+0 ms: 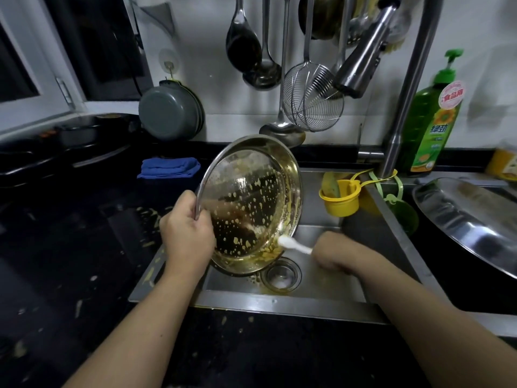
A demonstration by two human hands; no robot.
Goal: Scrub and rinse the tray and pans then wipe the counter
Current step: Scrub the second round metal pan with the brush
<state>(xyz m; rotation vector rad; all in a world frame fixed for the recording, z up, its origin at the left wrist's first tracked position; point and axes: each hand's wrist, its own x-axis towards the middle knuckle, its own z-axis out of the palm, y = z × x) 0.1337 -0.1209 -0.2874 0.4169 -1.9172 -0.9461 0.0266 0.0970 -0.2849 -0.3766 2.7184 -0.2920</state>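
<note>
A round steel pan (251, 203), spattered inside with yellow residue, is tilted up on its edge over the sink (279, 301). My left hand (187, 233) grips the pan's left rim. My right hand (328, 252), blurred, holds a white-handled brush or spoon (293, 245) whose head touches the pan's lower right rim, where yellow bits collect. A steel tray (464, 222) lies tilted in the right basin.
The faucet (361, 60) hangs over the sink, beside a green dish soap bottle (430, 119) and a yellow holder (340, 200). A blue cloth (167, 168) lies on the black counter (70, 261), which is smeared with yellow spatter. Ladles and a wire skimmer (310, 99) hang on the wall.
</note>
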